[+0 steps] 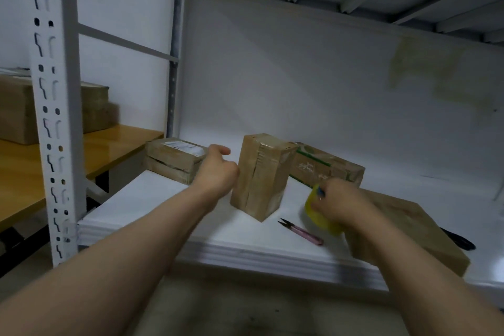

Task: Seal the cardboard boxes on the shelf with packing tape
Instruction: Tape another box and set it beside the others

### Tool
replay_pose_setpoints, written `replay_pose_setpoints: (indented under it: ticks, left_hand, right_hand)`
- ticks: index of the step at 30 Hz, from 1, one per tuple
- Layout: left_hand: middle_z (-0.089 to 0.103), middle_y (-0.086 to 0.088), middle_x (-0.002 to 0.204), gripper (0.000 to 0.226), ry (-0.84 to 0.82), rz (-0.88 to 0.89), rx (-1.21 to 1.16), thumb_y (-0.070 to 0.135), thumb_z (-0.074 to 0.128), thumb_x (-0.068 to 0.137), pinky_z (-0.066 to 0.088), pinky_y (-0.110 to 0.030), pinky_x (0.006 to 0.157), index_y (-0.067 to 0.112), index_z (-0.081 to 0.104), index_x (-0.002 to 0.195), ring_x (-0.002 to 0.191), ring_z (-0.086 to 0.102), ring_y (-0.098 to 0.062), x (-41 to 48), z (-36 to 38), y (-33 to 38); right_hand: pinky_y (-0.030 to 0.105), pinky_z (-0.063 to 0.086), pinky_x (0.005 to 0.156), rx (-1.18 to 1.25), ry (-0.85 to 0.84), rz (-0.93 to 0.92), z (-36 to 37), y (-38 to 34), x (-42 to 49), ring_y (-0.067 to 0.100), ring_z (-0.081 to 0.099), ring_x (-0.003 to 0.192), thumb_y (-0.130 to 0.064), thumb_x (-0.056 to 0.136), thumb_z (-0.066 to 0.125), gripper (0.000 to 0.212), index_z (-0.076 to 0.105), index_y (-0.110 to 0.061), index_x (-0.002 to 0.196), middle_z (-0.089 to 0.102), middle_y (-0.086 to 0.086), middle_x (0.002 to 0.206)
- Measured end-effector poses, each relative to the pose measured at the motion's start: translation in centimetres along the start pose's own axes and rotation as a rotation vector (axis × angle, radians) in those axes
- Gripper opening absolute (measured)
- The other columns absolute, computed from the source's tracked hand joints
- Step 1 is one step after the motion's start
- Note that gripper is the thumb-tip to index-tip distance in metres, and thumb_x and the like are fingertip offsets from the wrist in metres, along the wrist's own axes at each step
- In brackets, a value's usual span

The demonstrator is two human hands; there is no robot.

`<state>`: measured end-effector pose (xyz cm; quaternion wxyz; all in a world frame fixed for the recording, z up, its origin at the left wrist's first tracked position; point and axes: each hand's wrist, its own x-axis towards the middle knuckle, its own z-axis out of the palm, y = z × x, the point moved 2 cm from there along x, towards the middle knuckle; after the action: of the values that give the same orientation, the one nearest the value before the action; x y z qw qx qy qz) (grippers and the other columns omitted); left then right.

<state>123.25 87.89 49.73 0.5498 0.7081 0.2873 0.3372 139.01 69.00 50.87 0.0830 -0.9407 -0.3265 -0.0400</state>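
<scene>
Upright box: the upright box (261,177) stands on end on the white shelf (152,213), with a taped seam on its front face.
Left hand: the left hand (218,172) has its fingers curled, knuckles against the upright box's left face; I cannot tell whether it grips anything.
Right hand: the right hand (341,204), just right of the upright box, grips a yellow tape roll (317,217).
Labelled box: the labelled box (174,161) lies flat, left of the upright box.
Green-printed box: the green-printed box (324,166) lies against the upright box's right side.
Flat box: the flat box (409,229) lies further right, under the forearm.
Pink snips: the pink snips (302,232) lie in front of the upright box, to its right, beside the roll.
</scene>
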Motion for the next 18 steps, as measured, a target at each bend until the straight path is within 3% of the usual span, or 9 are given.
replay_pose_setpoints:
  ticks: [3,4,6,8,9,12,14,16,18]
  left_hand:
    - [0.053,-0.009,0.126,0.045,0.063,-0.055,-0.01,0.007,0.042,0.098,0.047,-0.042,0.099,0.017,0.04,0.142,0.113,0.053,-0.028,2.7,-0.8,-0.2]
    - [0.05,-0.009,0.131,0.045,0.087,-0.065,-0.01,0.008,0.039,0.099,0.045,-0.041,0.098,0.016,0.039,0.144,0.118,0.05,-0.029,3.4,-0.7,-0.2]
    - [0.05,-0.014,0.136,0.039,0.151,-0.063,-0.013,0.018,0.033,0.103,0.044,-0.044,0.101,0.012,0.041,0.141,0.121,0.05,-0.034,4.4,-0.2,0.4]
    - [0.051,-0.018,0.139,0.044,0.198,-0.059,-0.028,0.032,0.027,0.106,0.042,-0.048,0.105,0.006,0.043,0.139,0.123,0.05,-0.038,5.0,1.0,1.3]
    - [0.049,-0.019,0.142,0.05,0.205,-0.067,-0.033,0.037,0.025,0.107,0.04,-0.049,0.107,0.005,0.042,0.141,0.127,0.048,-0.039,5.1,1.8,2.0]
    - [0.044,-0.022,0.149,0.065,0.204,-0.138,-0.047,0.049,0.017,0.107,0.033,-0.046,0.11,0.003,0.038,0.147,0.135,0.043,-0.039,6.0,4.0,3.7]
    - [0.046,-0.022,0.148,0.071,0.226,-0.209,-0.081,0.054,0.013,0.106,0.033,-0.046,0.11,0.003,0.04,0.147,0.134,0.044,-0.038,6.6,5.3,4.3]
    - [0.052,-0.019,0.143,0.075,0.284,-0.236,-0.118,0.057,0.009,0.104,0.035,-0.047,0.108,0.005,0.047,0.142,0.13,0.049,-0.037,7.2,6.3,4.0]
    - [0.057,-0.015,0.137,0.075,0.363,-0.175,-0.094,0.059,0.007,0.103,0.035,-0.048,0.106,0.008,0.052,0.136,0.126,0.052,-0.036,7.1,7.2,3.0]
  right_hand:
    - [0.028,0.047,0.06,-0.152,-0.091,0.04,1.5,0.2,0.5,0.015,0.06,0.07,-0.044,0.097,0.056,0.033,0.058,-0.016,0.08,0.058,-0.001,0.075]
    - [0.029,0.048,0.06,-0.108,-0.039,0.047,0.9,-0.2,0.6,0.015,0.058,0.066,-0.054,0.097,0.055,0.042,0.059,-0.015,0.079,0.06,-0.001,0.074]
    - [0.031,0.046,0.057,0.043,0.223,0.03,-1.1,-1.3,1.2,0.017,0.057,0.064,-0.06,0.098,0.048,0.05,0.058,-0.014,0.078,0.064,0.003,0.075]
    - [0.034,0.047,0.066,0.242,0.433,-0.045,-3.3,-2.7,2.1,0.022,0.06,0.082,-0.054,0.101,0.043,0.042,0.058,-0.016,0.096,0.068,0.005,0.097]
    - [0.036,0.047,0.075,0.344,0.439,-0.084,-4.0,-3.5,2.7,0.026,0.061,0.097,-0.052,0.102,0.042,0.039,0.058,-0.017,0.111,0.067,0.005,0.111]
    - [0.037,0.041,0.097,0.56,0.232,-0.153,-4.2,-5.5,4.5,0.027,0.054,0.126,-0.051,0.104,0.039,0.046,0.046,-0.024,0.142,0.059,0.002,0.135]
    - [0.041,0.043,0.099,0.629,0.146,-0.165,-2.9,-6.3,5.6,0.026,0.057,0.12,-0.053,0.105,0.035,0.042,0.052,-0.024,0.131,0.063,-0.001,0.125]
    - [0.05,0.048,0.094,0.718,0.142,-0.151,-1.5,-6.7,6.1,0.027,0.059,0.098,-0.053,0.104,0.035,0.037,0.054,-0.022,0.102,0.06,0.0,0.096]
    - [0.055,0.051,0.094,0.796,0.148,-0.133,-0.7,-6.6,6.2,0.025,0.058,0.089,-0.052,0.103,0.036,0.035,0.052,-0.021,0.098,0.056,0.003,0.087]
